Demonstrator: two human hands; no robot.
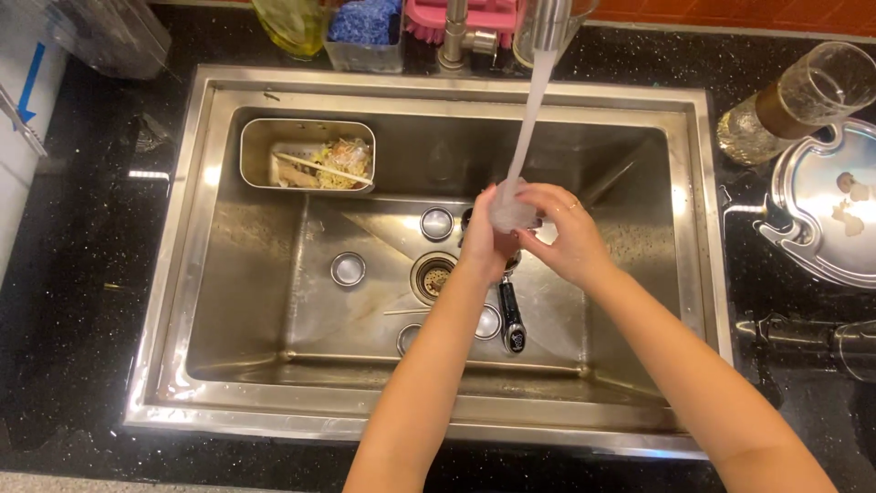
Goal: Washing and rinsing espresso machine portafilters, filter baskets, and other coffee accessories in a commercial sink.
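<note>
2 hands meet under running water at the middle of a steel sink (pixel 228 91). At left, a scrap tray (pixel 260 141) still holds noodle leftovers; small round lids (pixel 348 268) and a dark-handled utensil (pixel 511 315) lie unwashed on the basin floor, so rinsing appears only partly done. The left hand (pixel 482 242) is curled about a small clear cup (pixel 509 208) beneath the water stream (pixel 529 119); the right hand (pixel 566 239) closes over its other side, fingers bent against it.

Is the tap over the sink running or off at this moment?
Running. A stream of water falls from the faucet spout onto the left hand and right hand above the sink.
</note>
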